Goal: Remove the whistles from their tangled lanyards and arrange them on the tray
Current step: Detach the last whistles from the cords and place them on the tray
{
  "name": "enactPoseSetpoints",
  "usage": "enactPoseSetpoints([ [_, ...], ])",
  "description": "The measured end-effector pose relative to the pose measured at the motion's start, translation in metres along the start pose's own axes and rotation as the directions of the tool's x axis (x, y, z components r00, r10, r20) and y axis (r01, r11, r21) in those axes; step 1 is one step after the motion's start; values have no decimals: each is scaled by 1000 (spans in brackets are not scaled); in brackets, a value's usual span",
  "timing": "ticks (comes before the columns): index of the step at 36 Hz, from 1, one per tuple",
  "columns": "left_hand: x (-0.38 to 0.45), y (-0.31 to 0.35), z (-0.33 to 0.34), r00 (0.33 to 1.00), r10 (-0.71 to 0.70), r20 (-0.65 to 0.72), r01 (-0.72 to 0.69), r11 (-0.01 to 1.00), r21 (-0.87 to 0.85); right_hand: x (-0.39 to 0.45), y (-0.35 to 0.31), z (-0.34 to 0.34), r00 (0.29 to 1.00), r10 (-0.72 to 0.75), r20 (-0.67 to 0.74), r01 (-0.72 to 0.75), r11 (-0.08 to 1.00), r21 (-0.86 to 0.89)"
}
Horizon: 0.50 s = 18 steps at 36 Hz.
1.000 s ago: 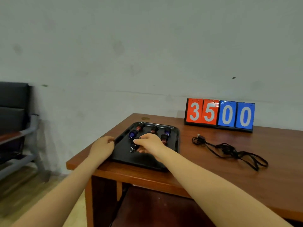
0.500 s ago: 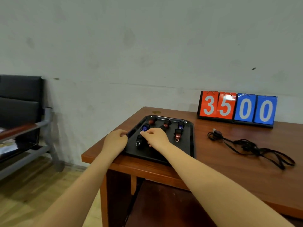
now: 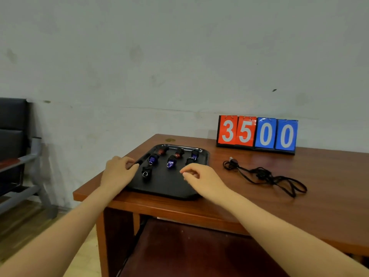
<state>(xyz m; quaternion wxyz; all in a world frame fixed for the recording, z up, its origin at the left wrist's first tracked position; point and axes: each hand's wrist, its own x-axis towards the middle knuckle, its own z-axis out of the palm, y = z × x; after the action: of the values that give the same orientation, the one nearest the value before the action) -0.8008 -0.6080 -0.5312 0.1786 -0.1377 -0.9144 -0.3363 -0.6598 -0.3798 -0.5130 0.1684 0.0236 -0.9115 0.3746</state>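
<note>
Whistles are all sitting on the black tray (image 3: pixel 163 188) at the left end of the wooden table (image 3: pixel 319 196), seven as far as I can count. Back row has a dark red one (image 3: pixel 162 151), another reddish one (image 3: pixel 178 153) and a blue one (image 3: pixel 194 154). In front of those there's a blue whistle (image 3: pixel 153 159), another blue one (image 3: pixel 171 161) and a dark one (image 3: pixel 188 161) that's partly hidden by fingers. Nearest the front sits a black whistle (image 3: pixel 146 172) with a shiny ring.

Left hand (image 3: pixel 117 172) rests on the tray's left rim, fingers curled around the edge. Right hand (image 3: pixel 201 179) hovers over the tray's right side, fingers loosely bent, holding nothing.

Lanyards (image 3: pixel 265 174) lie in a tangled black heap on the table, well apart from the tray on its right. Scoreboard (image 3: pixel 256 133) at the back reads 35 00.
</note>
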Motion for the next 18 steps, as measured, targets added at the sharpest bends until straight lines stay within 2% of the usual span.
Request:
enactPoseSetpoints([
  [2, 0, 15, 1, 996, 62, -58, -61, 998, 24, -9, 10, -20, 998, 25, -50, -24, 999, 21],
  [5, -8, 60, 7, 984, 157, -84, -160, 986, -37, -18, 28, -50, 987, 96, -129, -94, 995, 23],
  [8, -20, 113, 25, 966, 259, 8, -258, 963, -80, -22, 49, -75, 958, 184, -219, -179, 983, 45],
  [11, -36, 159, 48, 915, 350, 200, -323, 933, -158, -30, 66, -96, 914, 254, -315, -252, 967, 49],
  [14, -47, 196, 78, 855, 408, 319, -350, 909, -226, -46, 89, -118, 894, 224, -388, -277, 957, -86],
  [18, -55, 225, 111, 827, 439, 351, -358, 893, -273, -64, 113, -139, 903, 184, -388, -291, 927, -237],
])
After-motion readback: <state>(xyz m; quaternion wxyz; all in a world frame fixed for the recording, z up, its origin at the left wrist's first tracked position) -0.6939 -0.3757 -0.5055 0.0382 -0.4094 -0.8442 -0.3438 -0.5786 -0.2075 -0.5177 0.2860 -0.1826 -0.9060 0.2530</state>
